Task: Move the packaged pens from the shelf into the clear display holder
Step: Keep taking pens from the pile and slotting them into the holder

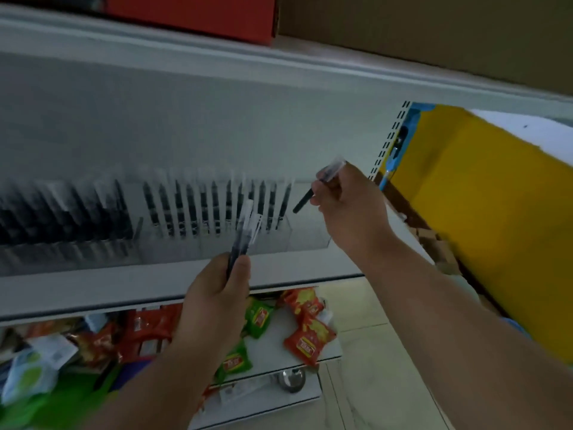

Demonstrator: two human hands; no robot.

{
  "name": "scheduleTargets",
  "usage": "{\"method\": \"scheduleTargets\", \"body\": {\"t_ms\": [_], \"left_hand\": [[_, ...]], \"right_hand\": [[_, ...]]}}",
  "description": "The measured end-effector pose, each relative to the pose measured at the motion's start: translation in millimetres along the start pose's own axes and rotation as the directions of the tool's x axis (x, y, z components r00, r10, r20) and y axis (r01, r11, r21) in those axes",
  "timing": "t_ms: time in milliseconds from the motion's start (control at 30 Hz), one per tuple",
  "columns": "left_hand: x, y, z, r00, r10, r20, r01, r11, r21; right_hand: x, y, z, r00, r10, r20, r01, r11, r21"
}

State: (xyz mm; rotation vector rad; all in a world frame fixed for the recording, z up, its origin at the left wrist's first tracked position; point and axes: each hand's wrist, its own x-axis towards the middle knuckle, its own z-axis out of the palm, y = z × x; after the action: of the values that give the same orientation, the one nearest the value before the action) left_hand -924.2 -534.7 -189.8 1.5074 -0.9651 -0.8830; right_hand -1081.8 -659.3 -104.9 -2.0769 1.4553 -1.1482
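A clear display holder [305, 235] stands on the white shelf [93, 287], with several packaged black pens [214, 206] upright in its slots. Its right end holds no pens. My left hand [214, 302] grips a small bunch of packaged pens [243, 231] in front of the holder, tips pointing up. My right hand [347, 203] pinches one packaged pen [313, 192], tilted with its dark end down-left, just above the holder's right end. The view is blurred.
More dark pens [62, 212] fill a holder at the left. Below, a lower shelf [328, 355] carries red and green snack packets [307, 336]. A yellow box [483, 212] leans at the right. A red box [198, 13] sits on top.
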Motion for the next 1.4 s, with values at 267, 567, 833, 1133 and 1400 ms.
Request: {"method": "scheduleTargets", "body": {"t_ms": [267,567,833,1133,1400], "left_hand": [[11.5,7.0,10.0,0.998,-0.02,-0.064,0.015,0.997,-0.075],[20.1,13.4,17.5,0.998,-0.055,-0.03,0.048,0.975,-0.217],[18.4,22.5,38.8,0.995,-0.02,0.096,0.036,0.985,-0.166],[23.1,24.2,22.2,0.998,-0.061,0.015,0.063,0.984,-0.164],[17.1,20.8,17.8,0.998,-0.056,0.016,0.058,0.99,-0.127]], "right_hand": [[31.2,12.2,18.2,0.955,0.01,0.296,0.067,0.966,-0.249],[17.5,13.5,12.4,0.958,0.102,0.266,-0.062,0.986,-0.152],[-15.5,-1.7,4.9,0.895,0.081,0.438,-0.27,0.881,0.389],[14.7,20.7,-20.8,0.99,0.062,-0.123,-0.049,0.994,0.101],[22.8,19.3,-0.7,0.994,-0.078,0.071,0.089,0.981,-0.171]]}}
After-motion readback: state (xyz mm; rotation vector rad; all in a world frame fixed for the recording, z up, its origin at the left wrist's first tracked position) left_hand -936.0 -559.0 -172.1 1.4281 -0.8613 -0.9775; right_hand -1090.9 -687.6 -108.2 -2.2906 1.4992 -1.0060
